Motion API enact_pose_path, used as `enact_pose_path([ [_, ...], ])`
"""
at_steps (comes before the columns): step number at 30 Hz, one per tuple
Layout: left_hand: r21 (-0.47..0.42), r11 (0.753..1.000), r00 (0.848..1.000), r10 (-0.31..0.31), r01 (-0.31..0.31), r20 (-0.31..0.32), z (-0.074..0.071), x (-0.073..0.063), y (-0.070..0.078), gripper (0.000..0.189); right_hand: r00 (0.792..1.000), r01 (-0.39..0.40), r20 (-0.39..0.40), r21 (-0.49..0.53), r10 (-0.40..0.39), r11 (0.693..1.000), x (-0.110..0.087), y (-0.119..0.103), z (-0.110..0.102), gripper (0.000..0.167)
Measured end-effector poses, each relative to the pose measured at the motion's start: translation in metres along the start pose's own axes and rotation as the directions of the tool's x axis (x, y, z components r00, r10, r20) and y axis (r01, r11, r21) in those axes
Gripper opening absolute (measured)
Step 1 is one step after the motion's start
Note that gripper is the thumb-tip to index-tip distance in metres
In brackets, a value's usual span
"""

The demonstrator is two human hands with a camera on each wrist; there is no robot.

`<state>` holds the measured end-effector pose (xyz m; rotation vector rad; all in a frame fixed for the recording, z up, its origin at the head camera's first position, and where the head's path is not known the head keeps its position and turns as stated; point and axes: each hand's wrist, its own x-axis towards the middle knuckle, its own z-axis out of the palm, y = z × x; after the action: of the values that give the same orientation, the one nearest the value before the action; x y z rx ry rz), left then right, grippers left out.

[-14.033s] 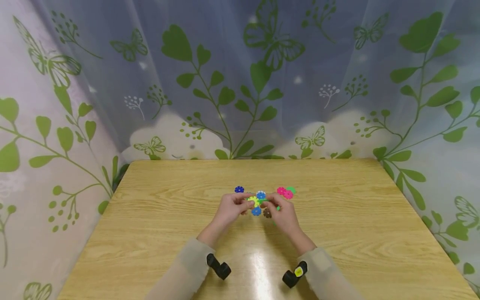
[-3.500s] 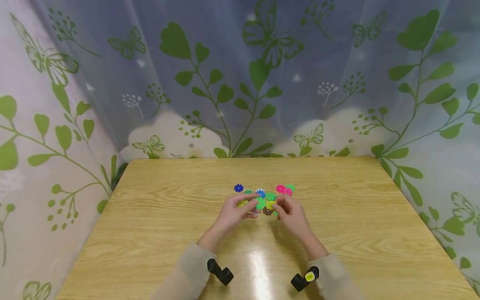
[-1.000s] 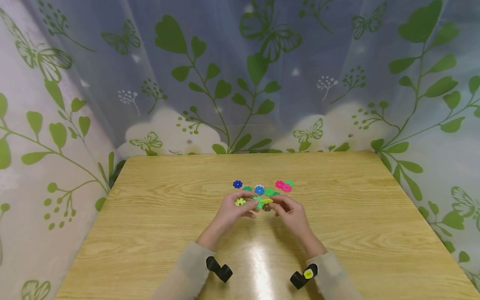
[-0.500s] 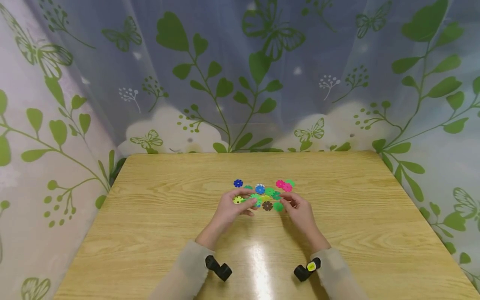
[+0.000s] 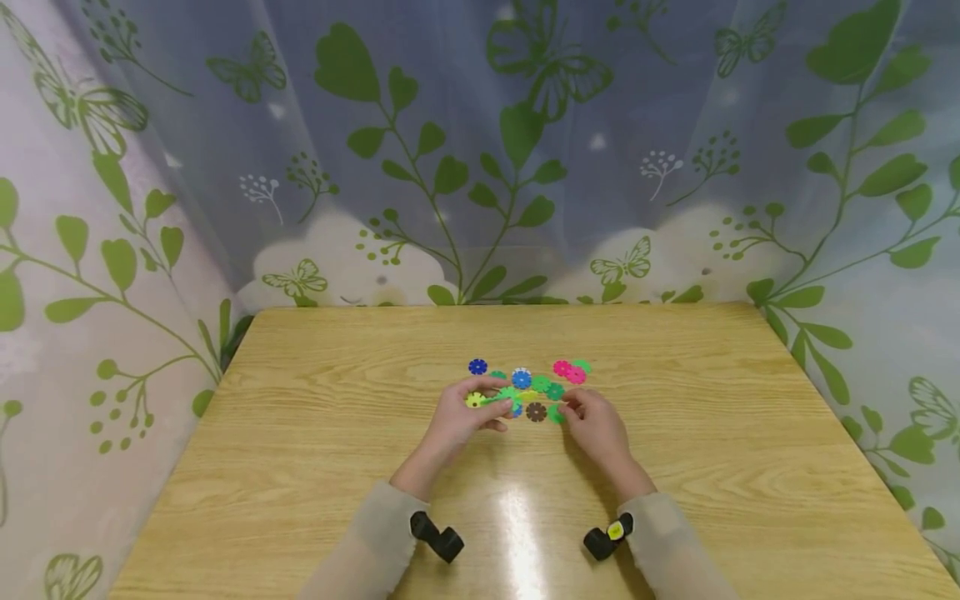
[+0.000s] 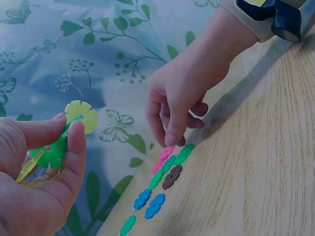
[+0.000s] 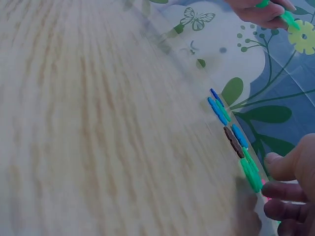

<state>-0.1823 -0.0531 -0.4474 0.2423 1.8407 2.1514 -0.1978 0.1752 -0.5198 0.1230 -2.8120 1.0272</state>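
My left hand (image 5: 463, 412) is raised over the table, pinching a joined cluster of notched plastic discs between thumb and fingers. In the left wrist view the cluster shows a green disc (image 6: 51, 152) with a yellow disc (image 6: 82, 117) at its far edge and another yellow disc (image 6: 29, 166) near the palm, partly hidden by the hand. My right hand (image 5: 600, 421) is low at the right, fingers loosely bent, beside a loose green disc (image 5: 554, 414). In the right wrist view, its thumb and fingers (image 7: 285, 191) stand apart with nothing visibly held.
Loose discs lie on the wooden table (image 5: 337, 450): a brown disc (image 5: 536, 412), a blue disc (image 5: 521, 379), a dark blue disc (image 5: 477, 367), a dark green disc (image 5: 554, 390) and overlapping pink discs (image 5: 576, 375). A patterned curtain (image 5: 420, 208) surrounds the table's back and sides.
Earlier my right hand pinched a yellow disc against the left hand's green one. It has let go and moved right, toward the loose green disc. The yellow disc stays with the left hand's cluster.
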Motion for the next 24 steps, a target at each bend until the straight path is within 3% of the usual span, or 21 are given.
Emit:
enact_pose_path([
  [7, 0.001, 1.0, 1.0, 0.0, 0.0, 0.007, -0.0007, -0.0002, -0.0014, 0.036, 0.991, -0.027, 0.129, -0.121, 0.042, 0.992, 0.0035, -0.0057, 0.0008, 0.037],
  [10, -0.001, 1.0, 1.0, -0.004, 0.004, 0.004, 0.0002, -0.0001, -0.0022, 0.036, 0.984, -0.042, 0.168, -0.148, 0.067, 0.988, 0.0043, -0.0067, 0.0017, 0.038],
  [16, -0.007, 1.0, 1.0, -0.02, 0.02, -0.015, 0.0013, 0.0003, -0.0035, 0.035, 0.978, -0.059, 0.19, -0.147, 0.087, 0.987, 0.0048, -0.0068, 0.0019, 0.026],
  [24, -0.011, 1.0, 1.0, -0.021, 0.021, -0.017, 0.0017, 0.0011, -0.004, 0.036, 0.972, -0.086, 0.204, -0.145, 0.115, 0.986, 0.0078, -0.0078, 0.0005, 0.032],
])
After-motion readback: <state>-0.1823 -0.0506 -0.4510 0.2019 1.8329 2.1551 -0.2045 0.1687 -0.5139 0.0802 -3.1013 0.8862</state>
